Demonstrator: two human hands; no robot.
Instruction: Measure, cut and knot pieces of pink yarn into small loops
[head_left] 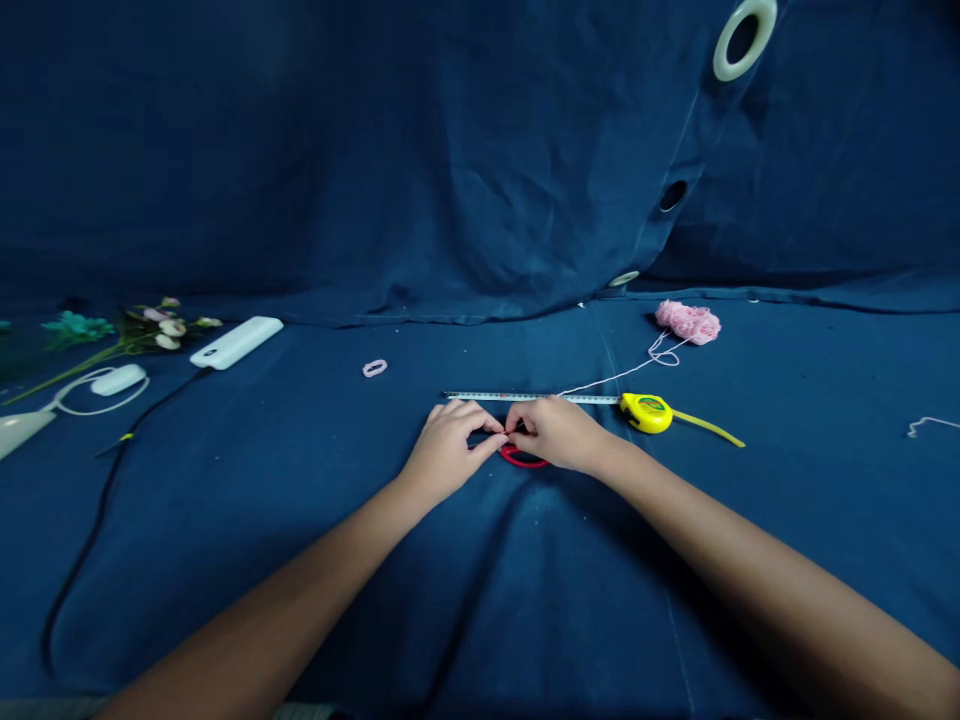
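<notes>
Red loop [523,460] lies on the blue cloth [375,610] right under the hands, partly hidden by them. Left fingers [487,425] and right fingers [517,420] are closed into pinches, tips meeting just above the loop; whatever sits between them is too small to tell. Left hand [450,450] and right hand [551,432] are side by side, palms down, and touching at the fingertips. Tape measure blade [510,397] runs straight just behind the fingers, extended from the yellow tape measure [646,412], which sits just beside the right hand. Yellow strap [709,428] trails from the tape measure to the right. Thin pink yarn [615,373] runs from the pink yarn ball [688,322], further back, down toward the right hand, and its end is hidden there. Small pink loop [375,368] lies on the cloth behind the left hand, well apart. White thread [930,425] lies at far right. Far left: white power bank [236,342], fake flowers [161,325], white charger [118,379] with its cord, black cable [101,520]. Cloth hangs behind, with white grommet [742,40].
</notes>
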